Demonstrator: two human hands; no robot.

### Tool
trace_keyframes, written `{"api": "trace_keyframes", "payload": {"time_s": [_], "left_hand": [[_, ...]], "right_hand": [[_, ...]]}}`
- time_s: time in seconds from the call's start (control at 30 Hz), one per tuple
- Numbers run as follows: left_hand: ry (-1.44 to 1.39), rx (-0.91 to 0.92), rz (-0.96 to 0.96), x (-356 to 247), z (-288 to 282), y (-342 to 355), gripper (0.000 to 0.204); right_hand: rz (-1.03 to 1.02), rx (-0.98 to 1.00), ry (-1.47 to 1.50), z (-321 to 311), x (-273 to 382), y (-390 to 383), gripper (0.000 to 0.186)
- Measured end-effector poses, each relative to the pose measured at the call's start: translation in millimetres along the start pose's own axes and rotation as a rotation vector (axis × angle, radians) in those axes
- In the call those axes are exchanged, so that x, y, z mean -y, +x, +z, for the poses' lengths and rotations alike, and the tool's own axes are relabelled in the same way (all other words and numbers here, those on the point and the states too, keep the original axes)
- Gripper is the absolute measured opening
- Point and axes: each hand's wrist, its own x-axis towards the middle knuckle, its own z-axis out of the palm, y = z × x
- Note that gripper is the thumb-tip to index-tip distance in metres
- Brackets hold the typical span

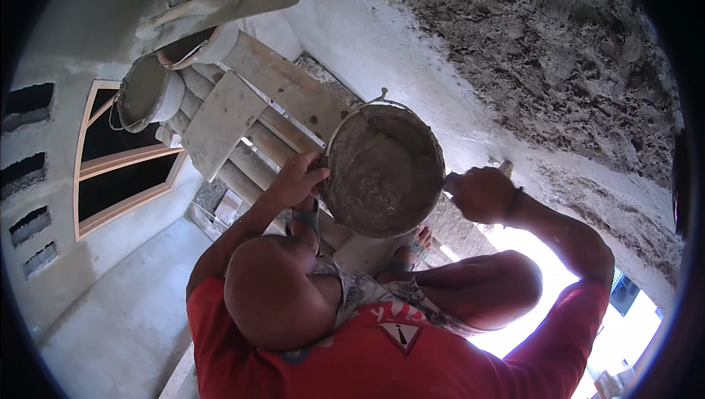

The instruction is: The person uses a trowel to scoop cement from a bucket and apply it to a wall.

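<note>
Neither of my hands shows in the head view. Below me a person in a red shirt (367, 347) holds up a round bucket (382, 171) smeared with grey mortar. One of their hands (297, 179) grips its left rim, the other (481, 193) its right rim by the wire handle. A foot (415, 241) rests on a board just under the bucket; whose it is I cannot tell.
A scaffold of round logs and planks (220, 124) runs to the upper left, carrying a second mortar-caked bucket (147, 91) and a wooden float (228, 2). Rough wet plaster covers the wall (551, 54) at upper right. A wooden window frame (117, 157) is set in the left wall.
</note>
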Motion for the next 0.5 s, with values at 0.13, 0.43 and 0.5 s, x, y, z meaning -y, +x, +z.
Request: {"api": "trace_keyframes", "payload": {"time_s": [0.13, 0.43, 0.5], "left_hand": [[0.031, -0.003, -0.004, -1, 0, -1, 0.023], [0.027, 0.018, -0.089, 11, -7, -2, 0.028], [-0.017, 0.042, -0.147, 24, -8, 3, 0.032]], "right_hand": [[-0.138, -0.113, 0.157, 43, 8, 43, 0.026], [-0.179, -0.499, 0.281, 94, -20, 8, 0.027], [-0.125, -0.522, 0.241, 110, -23, 11, 0.032]]}}
